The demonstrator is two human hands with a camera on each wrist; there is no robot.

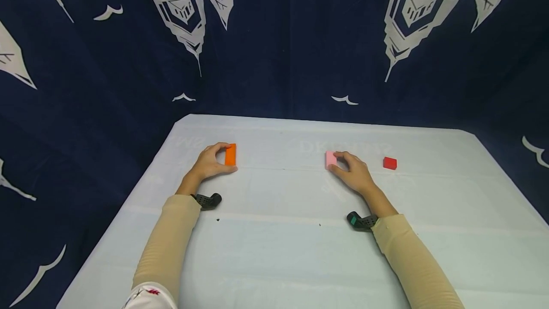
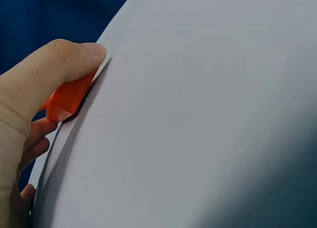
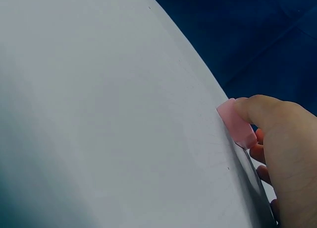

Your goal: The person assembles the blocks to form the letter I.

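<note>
Between the thumb and fingers of my left hand (image 1: pixel 211 161) is an orange block (image 1: pixel 230 155), pinched at its near and far ends. In the left wrist view the thumb presses on one end of the orange block (image 2: pixel 71 98), close to the table surface. Farther right, my right hand (image 1: pixel 352 170) pinches a smaller pink block (image 1: pixel 330 160) in the same way. The right wrist view shows the pink block (image 3: pixel 237 124) under the thumb, low over the white surface. A red block (image 1: pixel 390 163) lies on the table to the right of my right hand, untouched.
The table (image 1: pixel 274 252) has a white cover with faint creases. Behind it hangs a dark blue cloth (image 1: pixel 291 61) with white building and bird prints. A dark wrist device (image 1: pixel 208 201) sits on the left wrist, another (image 1: pixel 361 221) on the right. Small dark specks dot the cover.
</note>
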